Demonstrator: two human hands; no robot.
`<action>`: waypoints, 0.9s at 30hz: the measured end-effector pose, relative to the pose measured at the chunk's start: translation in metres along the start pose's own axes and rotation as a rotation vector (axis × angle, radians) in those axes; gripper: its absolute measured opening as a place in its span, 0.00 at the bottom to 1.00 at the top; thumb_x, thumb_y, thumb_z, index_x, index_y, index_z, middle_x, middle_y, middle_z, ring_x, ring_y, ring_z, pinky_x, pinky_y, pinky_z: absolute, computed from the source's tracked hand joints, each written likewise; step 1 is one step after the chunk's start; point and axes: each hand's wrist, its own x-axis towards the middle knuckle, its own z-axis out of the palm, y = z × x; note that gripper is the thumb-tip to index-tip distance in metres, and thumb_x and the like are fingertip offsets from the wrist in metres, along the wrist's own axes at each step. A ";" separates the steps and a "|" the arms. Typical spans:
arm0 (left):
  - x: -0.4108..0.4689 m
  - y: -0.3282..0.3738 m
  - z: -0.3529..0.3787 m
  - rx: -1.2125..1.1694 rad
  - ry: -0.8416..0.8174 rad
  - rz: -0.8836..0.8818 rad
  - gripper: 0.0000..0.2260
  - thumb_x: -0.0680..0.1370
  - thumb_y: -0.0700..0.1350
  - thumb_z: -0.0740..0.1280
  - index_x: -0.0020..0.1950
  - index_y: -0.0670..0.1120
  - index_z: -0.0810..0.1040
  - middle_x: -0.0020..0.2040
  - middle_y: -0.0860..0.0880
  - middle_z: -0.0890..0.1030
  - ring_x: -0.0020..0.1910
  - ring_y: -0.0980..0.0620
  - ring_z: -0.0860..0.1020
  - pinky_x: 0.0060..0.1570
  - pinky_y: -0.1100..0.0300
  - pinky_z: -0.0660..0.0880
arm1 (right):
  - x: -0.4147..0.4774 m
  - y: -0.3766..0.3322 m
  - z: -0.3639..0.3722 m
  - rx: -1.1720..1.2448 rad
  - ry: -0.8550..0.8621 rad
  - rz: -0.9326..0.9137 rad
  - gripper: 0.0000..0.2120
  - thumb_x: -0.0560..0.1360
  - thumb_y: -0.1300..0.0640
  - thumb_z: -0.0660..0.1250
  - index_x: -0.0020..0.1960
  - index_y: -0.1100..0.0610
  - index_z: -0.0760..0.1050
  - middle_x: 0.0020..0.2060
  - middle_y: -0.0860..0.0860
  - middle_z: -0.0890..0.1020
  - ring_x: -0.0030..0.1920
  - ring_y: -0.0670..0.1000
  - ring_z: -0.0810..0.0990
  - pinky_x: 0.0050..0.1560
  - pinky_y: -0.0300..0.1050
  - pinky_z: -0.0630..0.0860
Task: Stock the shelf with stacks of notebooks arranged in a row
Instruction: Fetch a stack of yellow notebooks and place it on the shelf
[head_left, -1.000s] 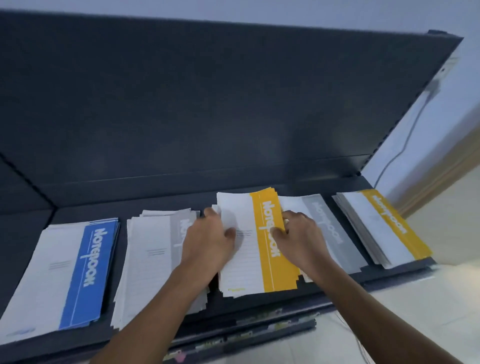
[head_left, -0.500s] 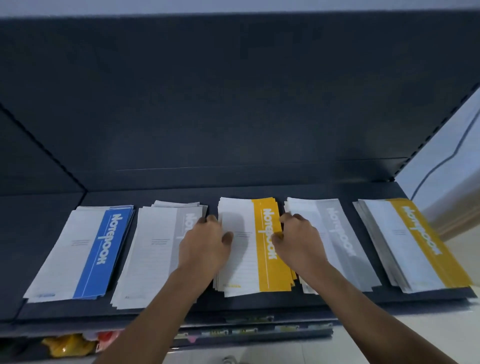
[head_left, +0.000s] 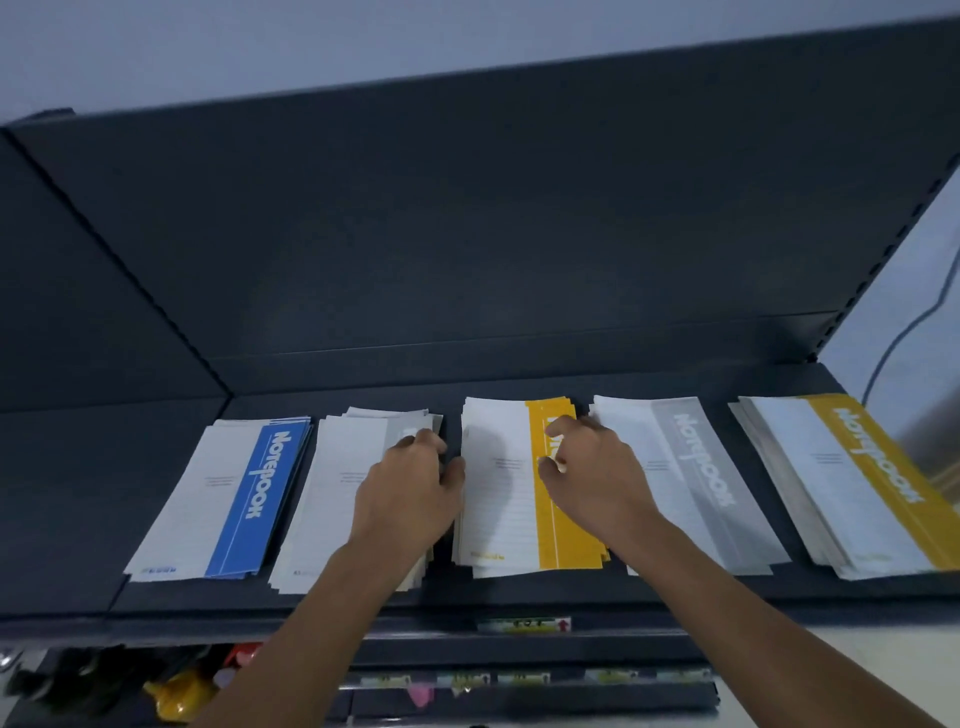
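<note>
The middle yellow stack (head_left: 498, 499) lay flat on the dark shelf (head_left: 519, 597), third in a row of five. My right hand (head_left: 592, 478) gripped its right edge with curled fingers, covering much of the printed title. My left hand (head_left: 410, 488) lay on the grey stack (head_left: 332, 493) just left of it, thumb touching its left edge. I could not tell whether that hand clamped anything. Further left sat a blue stack (head_left: 260, 488). To its right were a second grey stack (head_left: 691, 467) and a far yellow stack (head_left: 831, 467), cut off by the frame. Below it, the price label (head_left: 524, 623) was too blurred to read.
</note>
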 end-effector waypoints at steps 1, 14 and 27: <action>-0.002 -0.001 -0.001 -0.003 0.000 0.004 0.12 0.81 0.55 0.62 0.60 0.50 0.76 0.52 0.54 0.81 0.46 0.52 0.79 0.44 0.55 0.78 | -0.003 -0.004 0.001 0.008 -0.009 -0.011 0.17 0.79 0.53 0.66 0.67 0.52 0.74 0.57 0.50 0.80 0.52 0.52 0.82 0.49 0.47 0.79; -0.022 -0.049 -0.022 -0.022 0.030 -0.016 0.12 0.81 0.55 0.62 0.60 0.52 0.76 0.49 0.56 0.81 0.43 0.56 0.80 0.46 0.55 0.79 | -0.011 -0.067 0.028 0.020 -0.080 -0.145 0.15 0.80 0.52 0.63 0.66 0.50 0.75 0.55 0.47 0.80 0.51 0.51 0.81 0.46 0.47 0.79; -0.063 -0.219 -0.108 -0.112 0.224 -0.278 0.07 0.79 0.54 0.65 0.53 0.55 0.78 0.46 0.60 0.79 0.41 0.57 0.78 0.44 0.54 0.78 | -0.021 -0.235 0.074 -0.106 -0.210 -0.489 0.12 0.81 0.53 0.59 0.63 0.52 0.75 0.55 0.47 0.79 0.52 0.52 0.81 0.51 0.49 0.77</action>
